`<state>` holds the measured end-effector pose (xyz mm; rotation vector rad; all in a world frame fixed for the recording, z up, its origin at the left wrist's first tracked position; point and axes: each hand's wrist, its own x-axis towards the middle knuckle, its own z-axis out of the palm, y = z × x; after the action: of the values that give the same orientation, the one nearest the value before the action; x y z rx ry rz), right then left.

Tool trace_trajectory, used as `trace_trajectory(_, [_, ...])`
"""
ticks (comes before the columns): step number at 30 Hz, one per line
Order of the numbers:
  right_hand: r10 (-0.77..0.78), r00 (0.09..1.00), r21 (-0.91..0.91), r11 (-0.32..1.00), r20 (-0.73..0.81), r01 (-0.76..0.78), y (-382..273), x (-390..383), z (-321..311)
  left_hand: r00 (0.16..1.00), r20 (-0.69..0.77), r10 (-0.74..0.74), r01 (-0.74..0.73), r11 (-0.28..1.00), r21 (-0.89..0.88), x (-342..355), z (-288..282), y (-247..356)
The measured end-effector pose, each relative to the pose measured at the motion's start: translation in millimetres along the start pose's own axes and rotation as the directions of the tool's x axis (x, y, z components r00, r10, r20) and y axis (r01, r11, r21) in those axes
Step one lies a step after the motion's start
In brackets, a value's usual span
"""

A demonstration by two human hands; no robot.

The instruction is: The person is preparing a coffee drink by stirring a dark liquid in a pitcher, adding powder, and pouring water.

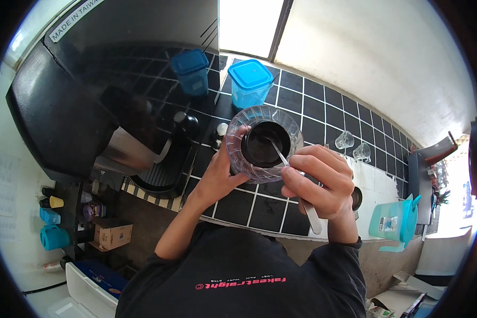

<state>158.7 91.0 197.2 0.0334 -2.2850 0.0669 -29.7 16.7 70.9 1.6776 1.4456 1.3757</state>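
Note:
My left hand (217, 172) is curled around the left side of a clear ribbed container (296, 132). A round black opening, like a cup or jar mouth (259, 153), shows in its middle; how the two fit together is unclear. What lies inside the dark opening cannot be made out. From the right, my right hand (323, 177) grips a metal spoon (311, 214) between thumb and fingers. The spoon slants down to the left, with its far end inside the black opening and its handle end sticking out below my hand.
Beyond the container, a blue-lidded canister (250, 79) stands on the black tiled counter (273, 212). A large black machine (63, 122) fills the left, beside a drip tray (161, 177). Two clear glasses (345, 140) lie right, past which stands a turquoise pitcher (389, 220).

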Motion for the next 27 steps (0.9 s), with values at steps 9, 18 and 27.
trace_trajectory(9, [0.028,0.999,0.098,0.995,0.015,-0.030,-2.0,-1.6,-2.0,1.000,0.002,-0.026,0.026,0.999,-0.042,-0.8,0.1,-1.4])
trace_trajectory(18, [0.061,0.995,0.202,0.978,-0.081,-0.043,0.6,-0.3,-12.2,1.000,-0.006,-0.029,0.028,0.997,-0.076,-0.4,-0.3,0.9])
trace_trajectory(27, [0.033,0.987,0.107,0.994,-0.155,-0.016,3.6,1.8,-11.1,1.000,-0.021,0.004,-0.005,0.998,-0.060,-0.9,1.3,-2.2])
